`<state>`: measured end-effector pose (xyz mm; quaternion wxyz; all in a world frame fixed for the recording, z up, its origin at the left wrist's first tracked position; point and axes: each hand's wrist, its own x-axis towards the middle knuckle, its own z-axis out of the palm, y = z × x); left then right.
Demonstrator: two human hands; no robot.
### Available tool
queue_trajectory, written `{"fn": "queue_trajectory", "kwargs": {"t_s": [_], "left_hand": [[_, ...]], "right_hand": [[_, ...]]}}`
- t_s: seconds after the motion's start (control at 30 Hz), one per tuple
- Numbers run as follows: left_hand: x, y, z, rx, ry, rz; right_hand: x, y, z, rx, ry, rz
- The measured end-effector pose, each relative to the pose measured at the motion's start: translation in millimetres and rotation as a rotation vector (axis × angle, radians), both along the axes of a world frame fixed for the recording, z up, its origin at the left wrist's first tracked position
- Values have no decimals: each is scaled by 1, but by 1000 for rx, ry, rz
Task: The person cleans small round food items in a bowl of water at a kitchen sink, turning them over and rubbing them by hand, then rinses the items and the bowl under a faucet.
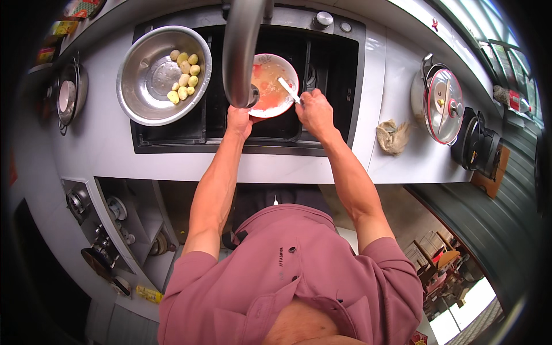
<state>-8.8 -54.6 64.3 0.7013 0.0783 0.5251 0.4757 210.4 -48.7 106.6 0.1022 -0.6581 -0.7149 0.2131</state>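
Note:
A white bowl with a red rim [290, 69] is over the black sink [276, 148], with cloudy liquid and reddish pieces inside. My left hand [239, 121] grips the bowl's lower left edge, partly behind the faucet [241, 51]. In my right hand [316, 111] is the end of a white utensil [288, 89], whose other end reaches into the bowl; its exact kind cannot be told. Left of the faucet, a large metal basin [142, 101] rests over the sink's left part, holding several small pale yellow potatoes [184, 67].
On the right counter lie a crumpled tan cloth [393, 137] and a pot with a glass lid [440, 116]. A black appliance [478, 144] stands beyond it. At the far left is a metal pot with a bowl [67, 97]. The faucet arches over the sink's middle.

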Motion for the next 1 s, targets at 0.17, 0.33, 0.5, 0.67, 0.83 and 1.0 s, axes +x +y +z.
{"fn": "queue_trajectory", "kwargs": {"t_s": [0.17,0.33,0.5,0.67,0.83,1.0], "left_hand": [[-1,-1,-13,-5,25,-4],[6,-4,-25,39,11,50],[2,-3,-25,15,35,28],[-4,-2,-23,9,62,33],[-5,-2,-10,-18,29,84],[-17,-19,-25,-33,-90,26]], "right_hand": [[11,9,-10,111,21,105],[8,15,-19,80,-64,230],[14,23,-20,160,29,175],[10,24,-17,116,138,146],[12,23,-6,77,203,146],[27,16,23,-2,353,16]]}}
